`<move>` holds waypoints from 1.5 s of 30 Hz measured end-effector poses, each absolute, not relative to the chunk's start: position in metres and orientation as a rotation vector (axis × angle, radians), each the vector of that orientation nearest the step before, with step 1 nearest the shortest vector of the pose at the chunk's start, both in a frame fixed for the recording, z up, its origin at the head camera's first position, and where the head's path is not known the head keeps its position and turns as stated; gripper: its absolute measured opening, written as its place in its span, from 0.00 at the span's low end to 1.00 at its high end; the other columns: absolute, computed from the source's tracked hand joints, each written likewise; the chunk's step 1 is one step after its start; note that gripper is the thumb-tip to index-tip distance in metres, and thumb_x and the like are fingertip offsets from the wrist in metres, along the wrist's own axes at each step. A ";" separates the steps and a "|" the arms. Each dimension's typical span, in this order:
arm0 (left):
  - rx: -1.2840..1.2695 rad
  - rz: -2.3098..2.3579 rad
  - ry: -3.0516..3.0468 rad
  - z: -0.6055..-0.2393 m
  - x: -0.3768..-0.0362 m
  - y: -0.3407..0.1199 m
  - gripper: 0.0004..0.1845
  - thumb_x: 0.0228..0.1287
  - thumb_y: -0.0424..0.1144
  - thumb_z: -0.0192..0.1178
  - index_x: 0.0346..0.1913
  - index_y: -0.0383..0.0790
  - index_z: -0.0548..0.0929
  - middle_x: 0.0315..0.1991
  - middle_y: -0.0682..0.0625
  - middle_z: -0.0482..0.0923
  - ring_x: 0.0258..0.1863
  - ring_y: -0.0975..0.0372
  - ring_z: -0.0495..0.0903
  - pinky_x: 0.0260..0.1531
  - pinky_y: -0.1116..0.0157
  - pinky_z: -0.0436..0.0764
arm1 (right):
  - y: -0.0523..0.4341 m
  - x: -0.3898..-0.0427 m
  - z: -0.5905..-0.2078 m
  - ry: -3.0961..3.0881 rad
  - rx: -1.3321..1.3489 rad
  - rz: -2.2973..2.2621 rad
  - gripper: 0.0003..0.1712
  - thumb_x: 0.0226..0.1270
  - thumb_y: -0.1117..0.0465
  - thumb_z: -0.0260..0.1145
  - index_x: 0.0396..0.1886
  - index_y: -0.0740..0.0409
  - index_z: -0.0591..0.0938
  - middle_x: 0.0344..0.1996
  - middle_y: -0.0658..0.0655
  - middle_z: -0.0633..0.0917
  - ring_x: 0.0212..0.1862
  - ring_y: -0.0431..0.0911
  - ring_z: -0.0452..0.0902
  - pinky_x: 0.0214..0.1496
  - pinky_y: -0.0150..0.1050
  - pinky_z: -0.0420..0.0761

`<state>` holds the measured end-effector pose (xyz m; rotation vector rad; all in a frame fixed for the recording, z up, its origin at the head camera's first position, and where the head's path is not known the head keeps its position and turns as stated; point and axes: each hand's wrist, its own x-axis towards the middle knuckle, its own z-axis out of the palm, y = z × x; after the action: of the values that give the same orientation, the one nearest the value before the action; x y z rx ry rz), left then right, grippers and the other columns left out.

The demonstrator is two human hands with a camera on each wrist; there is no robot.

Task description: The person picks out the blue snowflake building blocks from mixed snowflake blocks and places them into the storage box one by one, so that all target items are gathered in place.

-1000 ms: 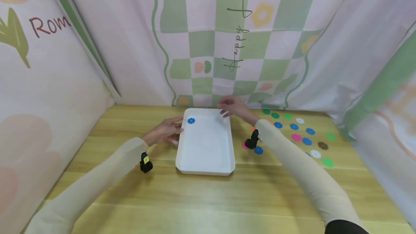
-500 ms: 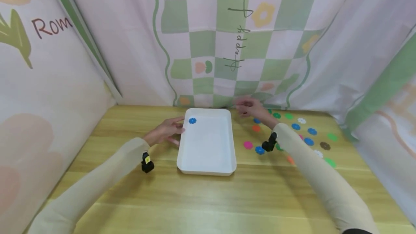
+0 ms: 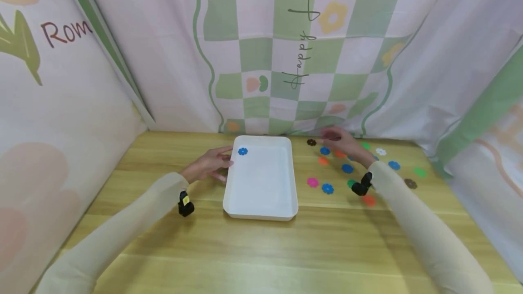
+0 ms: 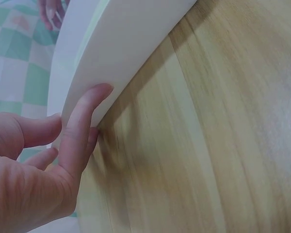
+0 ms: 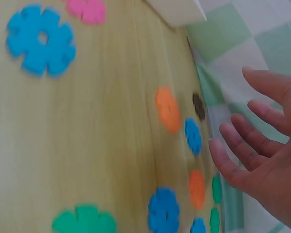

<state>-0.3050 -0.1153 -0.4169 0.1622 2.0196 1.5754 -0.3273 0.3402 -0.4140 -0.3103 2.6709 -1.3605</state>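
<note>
One shallow white plastic tray [image 3: 260, 180] sits on the pale wooden table [image 3: 261, 248], holding a single blue flower-shaped disc [image 3: 243, 151] in its far left corner. To the tray's right, a scatter of flat flower-shaped discs lies on the wood; those clearly countable in the head view include one pink disc [image 3: 312, 182], two orange discs [image 3: 323, 161] and one dark brown disc [image 3: 312, 142], with further blue, green and white ones partly hidden by the arm. The left hand [image 3: 207, 164] rests with straight fingers [image 4: 85, 121] against the tray's left wall. The right hand [image 3: 343, 144], fingers spread and holding nothing, hovers over the scattered discs near the checked green-and-white cloth backdrop [image 3: 282, 49], well apart from the tray.
</note>
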 end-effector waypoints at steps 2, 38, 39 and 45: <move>0.167 1.575 2.020 -0.416 -0.305 -0.116 0.38 0.80 0.30 0.56 0.85 0.44 0.52 0.81 0.33 0.57 0.73 0.39 0.71 0.37 0.60 0.94 | 0.347 -0.326 -0.414 2.666 -0.289 -1.362 0.33 0.81 0.55 0.62 0.77 0.68 0.67 0.67 0.73 0.76 0.64 0.63 0.76 0.64 0.52 0.86; 0.153 1.585 2.042 -0.421 -0.303 -0.116 0.37 0.81 0.30 0.53 0.85 0.46 0.52 0.82 0.33 0.55 0.72 0.38 0.70 0.42 0.53 0.94 | 0.364 -0.328 -0.449 2.627 -0.465 -1.181 0.27 0.77 0.63 0.65 0.69 0.72 0.72 0.65 0.74 0.74 0.62 0.62 0.69 0.65 0.51 0.75; 0.153 1.586 2.045 -0.421 -0.303 -0.116 0.37 0.81 0.31 0.53 0.85 0.46 0.52 0.82 0.33 0.55 0.73 0.38 0.70 0.41 0.53 0.94 | 0.365 -0.327 -0.449 2.631 -0.469 -1.190 0.27 0.77 0.63 0.66 0.68 0.71 0.73 0.64 0.72 0.75 0.61 0.60 0.70 0.64 0.49 0.75; 0.170 1.569 2.065 -0.423 -0.303 -0.114 0.37 0.81 0.31 0.53 0.85 0.46 0.52 0.82 0.34 0.56 0.73 0.39 0.69 0.38 0.56 0.94 | 0.370 -0.326 -0.453 2.622 -0.450 -1.243 0.25 0.74 0.58 0.69 0.64 0.65 0.77 0.58 0.62 0.78 0.56 0.50 0.72 0.58 0.37 0.76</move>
<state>-0.3028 -0.1137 -0.4230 0.1699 2.0650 1.5688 -0.3265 0.3704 -0.4535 -0.4496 2.6220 -1.2426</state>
